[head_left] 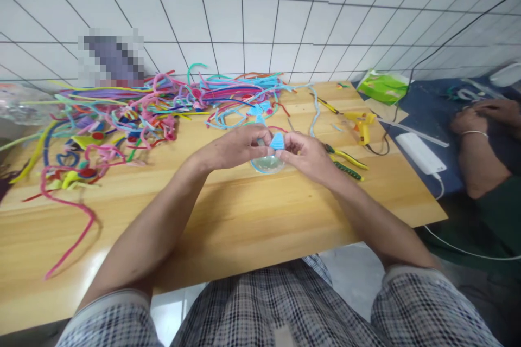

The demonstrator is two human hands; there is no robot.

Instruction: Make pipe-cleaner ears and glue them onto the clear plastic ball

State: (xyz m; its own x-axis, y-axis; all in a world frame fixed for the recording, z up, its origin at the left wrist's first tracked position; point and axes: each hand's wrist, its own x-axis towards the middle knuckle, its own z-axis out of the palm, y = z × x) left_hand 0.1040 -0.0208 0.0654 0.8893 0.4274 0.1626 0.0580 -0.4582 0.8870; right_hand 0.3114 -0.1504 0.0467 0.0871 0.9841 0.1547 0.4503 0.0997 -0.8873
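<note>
A small light-blue ribbed piece (277,141), which looks made of pipe cleaner, is pinched between the fingertips of both hands. My left hand (240,147) closes on its left side with thumb and fingers. From the other side, my right hand (306,155) grips its right edge. Just below the fingers a clear round container (267,165) with a blue rim rests on the table, partly covered by my hands. Beyond them lie more light-blue pipe-cleaner pieces (260,110).
A heap of coloured pipe cleaners (163,100) spreads along the wall and left side. Right of my hands lie pliers (347,157), a cutter knife (323,103) and a yellow glue gun (363,127). A green packet (383,87) and a co-worker's arm (484,157) are farther right.
</note>
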